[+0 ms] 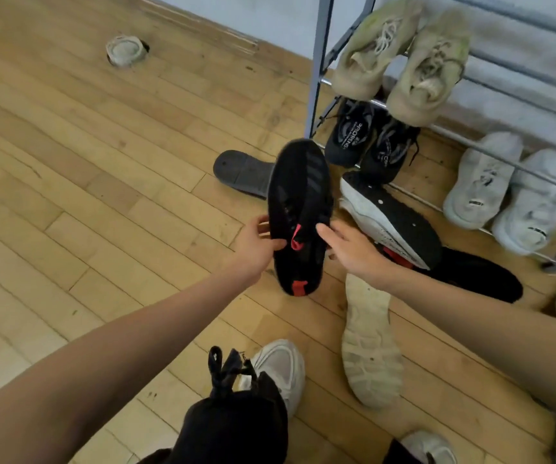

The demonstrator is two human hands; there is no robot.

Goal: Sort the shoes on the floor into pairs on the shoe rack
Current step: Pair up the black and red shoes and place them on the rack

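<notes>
A black sneaker with red tabs [300,209] hangs above the floor, toe pointing away. My left hand [259,244] grips its left side. My right hand [350,244] touches its right side, fingers spread. Its mate [397,219] lies on its side on the floor, white sole up, just right of my right hand. The metal shoe rack [316,78] stands at the upper right. It carries a beige pair [403,58] on a higher bar, a black pair [366,139] lower, and a white pair [507,192] on the right.
A black slide sandal [241,172] lies behind the held shoe. A beige sneaker [370,343] lies sole up by my right arm, and a black insole [480,276] beside it. More pale shoes sit at the right edge. My own white-shod feet are below. A round floor fitting [126,50] is far left.
</notes>
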